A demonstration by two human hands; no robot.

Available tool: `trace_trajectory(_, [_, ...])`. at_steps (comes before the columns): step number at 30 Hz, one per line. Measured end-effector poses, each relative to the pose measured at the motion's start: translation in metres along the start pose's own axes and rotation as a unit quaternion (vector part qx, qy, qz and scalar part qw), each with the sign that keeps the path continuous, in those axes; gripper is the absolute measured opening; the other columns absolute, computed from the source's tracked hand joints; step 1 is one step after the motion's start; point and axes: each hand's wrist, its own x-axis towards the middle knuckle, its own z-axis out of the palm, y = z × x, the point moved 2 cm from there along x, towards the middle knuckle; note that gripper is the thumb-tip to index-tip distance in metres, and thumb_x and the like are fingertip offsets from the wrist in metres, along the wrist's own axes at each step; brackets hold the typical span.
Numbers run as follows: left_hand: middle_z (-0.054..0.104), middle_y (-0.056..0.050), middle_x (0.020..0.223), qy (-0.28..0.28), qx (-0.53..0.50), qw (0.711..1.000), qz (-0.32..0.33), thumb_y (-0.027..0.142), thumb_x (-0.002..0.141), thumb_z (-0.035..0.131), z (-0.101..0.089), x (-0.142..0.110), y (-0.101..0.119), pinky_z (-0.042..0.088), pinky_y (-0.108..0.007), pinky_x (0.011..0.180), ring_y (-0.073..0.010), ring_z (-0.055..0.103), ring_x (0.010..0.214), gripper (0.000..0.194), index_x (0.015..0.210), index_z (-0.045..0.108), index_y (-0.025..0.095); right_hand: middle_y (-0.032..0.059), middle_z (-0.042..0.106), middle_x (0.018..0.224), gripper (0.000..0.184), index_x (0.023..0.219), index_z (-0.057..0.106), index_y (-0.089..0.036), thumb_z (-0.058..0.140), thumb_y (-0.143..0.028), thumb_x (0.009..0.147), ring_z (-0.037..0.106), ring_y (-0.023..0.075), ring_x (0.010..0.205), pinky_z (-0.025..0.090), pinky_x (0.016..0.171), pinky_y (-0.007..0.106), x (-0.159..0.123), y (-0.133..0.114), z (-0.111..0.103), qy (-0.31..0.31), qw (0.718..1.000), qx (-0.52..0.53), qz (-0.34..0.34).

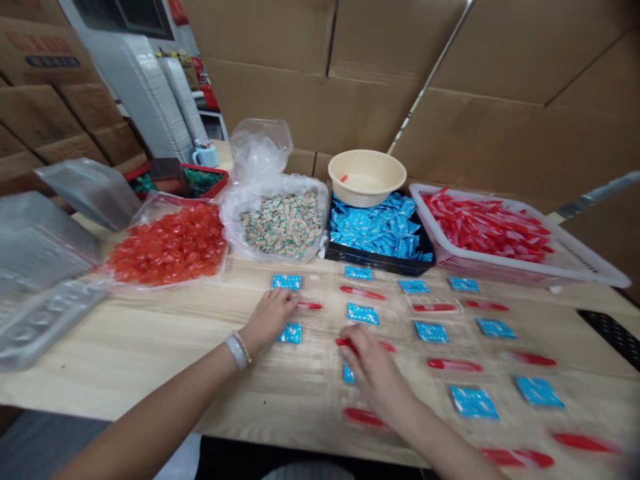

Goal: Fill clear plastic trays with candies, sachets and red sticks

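My left hand [270, 317] is closed, its fingertips on the left end of a slim red plastic piece [310, 306] in a clear tray. Small blue packets [287, 282] lie just above and below that piece. Further right, my right hand [373, 367] curls over another slim red piece [388, 346], whose ends show on both sides of the fingers. Partly behind this hand is a blue packet [349, 374]. More blue packets [431, 332] and red pieces [455, 365] lie in rows of clear trays to the right. Some of the red pieces are blurred.
Along the back stand a pile of orange-red pieces [170, 243], a bag of small printed squares [283, 223], a black bin [380, 260] of blue packets under a cream bowl [367, 175], and a white basket [500, 263] of red pieces. Stacked clear trays [43, 233] are left.
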Motion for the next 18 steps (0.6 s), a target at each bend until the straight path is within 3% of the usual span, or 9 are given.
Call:
trace_trajectory(4, [0.044,-0.009,0.122,0.07,-0.057,0.996,-0.026,0.019,0.085,0.034,0.0,-0.016,-0.02,0.031,-0.036,0.096,-0.0188,0.037,0.114,0.04,0.125,0.038,0.02,0.0047,0.056,0.079,0.01,0.08,0.057,-0.021,0.048,-0.024,0.08,0.053,0.0173,0.068,0.042,0.055,0.026,0.02,-0.035,0.076,-0.054,0.984,-0.139,-0.092])
trace_trajectory(8, [0.031,-0.008,0.136,0.033,-0.075,0.997,0.0,0.031,0.088,0.029,0.011,-0.039,-0.033,0.025,-0.041,0.103,-0.0208,0.021,0.127,0.042,0.128,0.034,0.019,0.0023,0.056,0.073,0.012,0.087,0.059,-0.021,0.055,-0.024,0.076,0.05,0.0174,0.067,0.04,0.055,0.027,0.022,-0.037,0.126,0.062,0.962,-0.186,-0.192])
trace_trajectory(11, [0.023,-0.008,0.14,0.023,-0.073,0.997,0.013,0.036,0.087,0.03,0.022,-0.043,-0.031,0.022,-0.042,0.104,-0.0227,0.012,0.13,0.045,0.128,0.034,0.019,0.0034,0.059,0.086,0.026,0.098,0.056,-0.019,0.058,-0.03,0.075,0.05,0.0194,0.079,0.042,0.067,0.032,0.018,-0.032,0.133,0.096,0.958,-0.172,-0.208])
trace_trajectory(14, [0.021,-0.007,0.141,0.021,-0.071,0.997,0.027,0.038,0.087,0.031,0.025,-0.038,-0.028,0.021,-0.042,0.105,-0.0228,0.012,0.13,0.046,0.128,0.034,0.02,0.0051,0.054,0.111,0.042,0.11,0.051,-0.018,0.052,-0.044,0.076,0.045,0.0228,0.102,0.037,0.087,0.038,0.012,-0.035,0.129,0.04,0.963,-0.18,-0.195])
trace_trajectory(18, [0.022,-0.008,0.14,0.011,-0.059,0.998,0.037,0.04,0.087,0.03,0.021,-0.035,-0.027,0.022,-0.043,0.103,-0.0238,0.013,0.13,0.046,0.129,0.034,0.021,0.0059,0.047,0.125,0.049,0.123,0.041,-0.019,0.046,-0.041,0.08,0.038,0.0229,0.114,0.027,0.099,0.038,0.007,-0.039,0.11,-0.022,0.967,-0.203,-0.151])
